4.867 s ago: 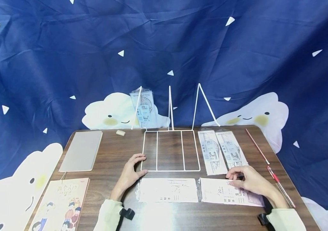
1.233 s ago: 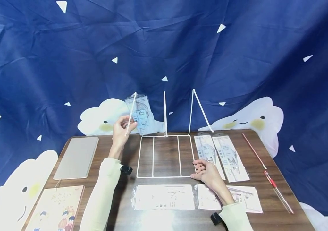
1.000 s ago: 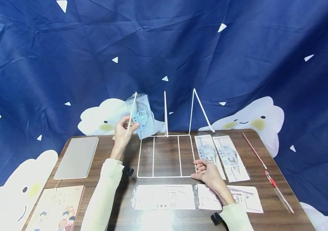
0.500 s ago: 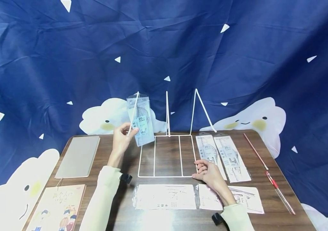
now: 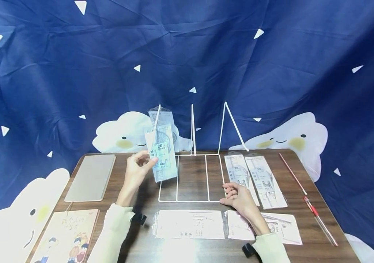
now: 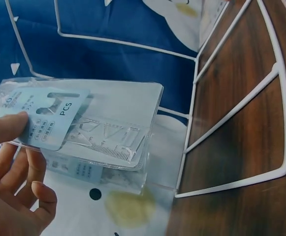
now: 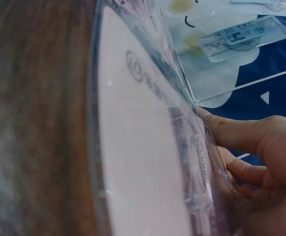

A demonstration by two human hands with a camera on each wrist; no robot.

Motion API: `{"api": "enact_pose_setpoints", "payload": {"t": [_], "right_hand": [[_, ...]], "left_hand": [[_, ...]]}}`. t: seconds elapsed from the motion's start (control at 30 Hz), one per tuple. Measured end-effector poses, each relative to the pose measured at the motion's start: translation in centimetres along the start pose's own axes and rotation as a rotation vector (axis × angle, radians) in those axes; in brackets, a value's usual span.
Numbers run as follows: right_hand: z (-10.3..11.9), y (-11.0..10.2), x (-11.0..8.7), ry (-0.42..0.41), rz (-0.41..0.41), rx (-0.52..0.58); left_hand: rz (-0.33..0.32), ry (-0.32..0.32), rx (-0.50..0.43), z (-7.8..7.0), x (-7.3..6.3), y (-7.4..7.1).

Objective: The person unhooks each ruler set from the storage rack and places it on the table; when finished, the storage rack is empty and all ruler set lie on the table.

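Note:
In the head view my left hand (image 5: 135,168) pinches a ruler-set packet (image 5: 167,170), thumb in front, fingers behind. The clear packet has a pale blue label and stands tilted before the rack's left hook. A second packet (image 5: 163,116) hangs behind it at that hook. The left wrist view shows the held packet (image 6: 118,101) with a ruler and triangle visible, the other one (image 6: 91,172) just below. My right hand (image 5: 241,197) holds the front right corner of the white wire rack (image 5: 187,201), fingers curled at its side wire.
Two ruler packets (image 5: 265,182) lie right of the rack, two more (image 5: 190,223) in front. Red-and-clear pens (image 5: 320,221) lie along the right edge. A grey notebook (image 5: 89,179) and an illustrated book (image 5: 65,233) are at left. A blue curtain (image 5: 187,47) hangs behind.
My left hand has gone from the rack's front left corner to the hanging packet and drawn it down and nearer. My right hand has moved from a front packet to the rack's corner.

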State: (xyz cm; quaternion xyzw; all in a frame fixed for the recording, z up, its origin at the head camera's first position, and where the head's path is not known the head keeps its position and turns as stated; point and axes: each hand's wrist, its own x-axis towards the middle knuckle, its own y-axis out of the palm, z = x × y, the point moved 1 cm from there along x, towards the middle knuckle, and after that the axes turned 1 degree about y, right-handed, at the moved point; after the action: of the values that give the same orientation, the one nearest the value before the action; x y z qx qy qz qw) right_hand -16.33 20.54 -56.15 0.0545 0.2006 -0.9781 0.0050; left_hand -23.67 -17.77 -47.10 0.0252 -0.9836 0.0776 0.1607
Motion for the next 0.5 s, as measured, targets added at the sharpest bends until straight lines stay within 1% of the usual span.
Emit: {"api": "enact_pose_setpoints", "payload": {"t": [0.17, 0.4, 0.5], "right_hand": [[-0.2, 0.0, -0.1, 0.003, 0.003, 0.014], [-0.2, -0.1, 0.0, -0.004, 0.005, 0.022], [-0.1, -0.1, 0.0, -0.008, 0.01, 0.037]], "left_hand": [[0.01, -0.028, -0.023, -0.5, -1.5, -0.1], [0.044, -0.035, -0.048, -1.1, -3.4, -0.5], [0.044, -0.029, -0.059, -1.3, -4.2, -0.7]]}}
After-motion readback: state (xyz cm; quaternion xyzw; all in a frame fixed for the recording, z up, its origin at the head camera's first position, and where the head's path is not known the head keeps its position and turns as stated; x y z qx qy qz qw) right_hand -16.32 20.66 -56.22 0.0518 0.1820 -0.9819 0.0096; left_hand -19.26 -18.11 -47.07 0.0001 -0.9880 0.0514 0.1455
